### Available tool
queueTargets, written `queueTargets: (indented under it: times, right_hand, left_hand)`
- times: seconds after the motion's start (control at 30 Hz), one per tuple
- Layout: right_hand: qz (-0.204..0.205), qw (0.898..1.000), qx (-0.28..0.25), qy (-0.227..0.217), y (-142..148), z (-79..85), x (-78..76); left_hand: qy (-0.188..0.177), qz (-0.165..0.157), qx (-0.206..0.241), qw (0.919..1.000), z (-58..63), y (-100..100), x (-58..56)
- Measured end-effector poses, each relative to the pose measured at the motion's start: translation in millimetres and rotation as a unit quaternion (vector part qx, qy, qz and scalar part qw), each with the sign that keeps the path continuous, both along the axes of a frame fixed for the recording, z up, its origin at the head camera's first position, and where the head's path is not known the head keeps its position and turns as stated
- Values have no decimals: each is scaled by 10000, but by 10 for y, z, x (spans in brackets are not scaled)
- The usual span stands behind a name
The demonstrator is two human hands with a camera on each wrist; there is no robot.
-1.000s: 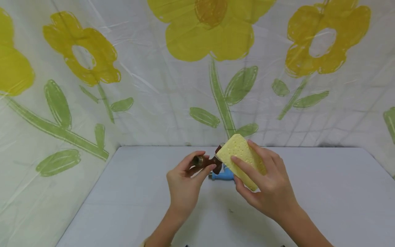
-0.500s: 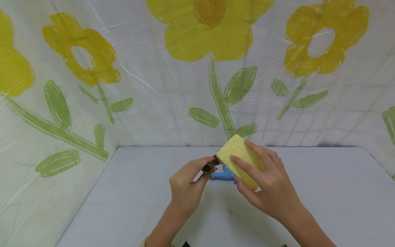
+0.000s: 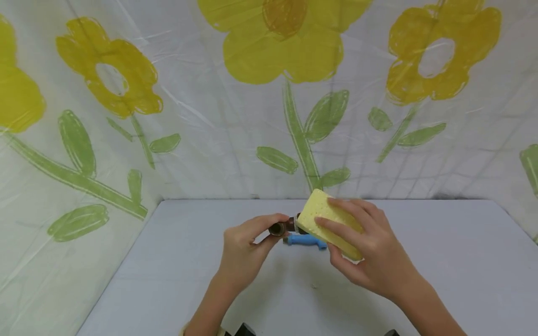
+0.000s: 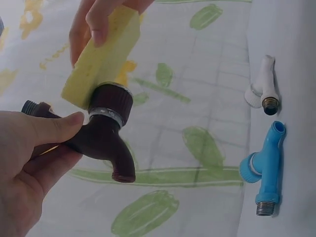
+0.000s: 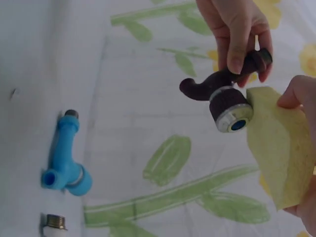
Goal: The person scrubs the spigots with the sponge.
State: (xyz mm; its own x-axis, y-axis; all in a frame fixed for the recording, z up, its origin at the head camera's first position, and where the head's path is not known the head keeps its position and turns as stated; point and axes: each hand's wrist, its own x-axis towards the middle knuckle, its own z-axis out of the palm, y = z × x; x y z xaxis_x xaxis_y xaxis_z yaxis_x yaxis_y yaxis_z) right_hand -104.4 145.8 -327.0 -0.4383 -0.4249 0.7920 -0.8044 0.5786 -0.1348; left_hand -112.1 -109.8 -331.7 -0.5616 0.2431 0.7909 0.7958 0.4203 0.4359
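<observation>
My left hand [image 3: 240, 256] pinches a dark brown water tap [image 4: 101, 138] by its threaded inlet end, between thumb and fingers. The tap has a ribbed round knob with a silver ring and a bent spout. A yellow sponge [image 3: 325, 217] sits in my right hand [image 3: 380, 254], gripped along its sides. In the left wrist view, one end of the sponge [image 4: 101, 64] presses against the side of the knob. Both hands are raised over the table. From the head view, the sponge hides part of the knob.
On the white table [image 3: 176, 280] lies a blue tap [image 4: 269, 165], just beyond the hands. Beside it a white tap [image 4: 263, 89] shows in the left wrist view; the head view hides it. A flower-printed curtain [image 3: 218, 140] stands behind the table.
The brown tap has turned in my left hand, so its pipe end points more toward the head camera. The sponge has dropped slightly and tilted. My left hand has shifted a little.
</observation>
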Motion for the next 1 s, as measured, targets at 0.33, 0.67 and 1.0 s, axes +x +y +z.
queueTargets:
  times: [0.33,0.67,1.0]
  right_hand:
    - [352,9987,63,-364,44,10,-4]
    - [575,9948,-135,-827,37,-6,7]
    - [1296,9652,-888,-2092,77,-5,-17]
  left_hand:
    - [-429,-457,-205,9978,81,-57,51]
    - [-810,-923,-73,9924,146,-85,91]
    - [-1625,-1563,579,9725,156,-194,84]
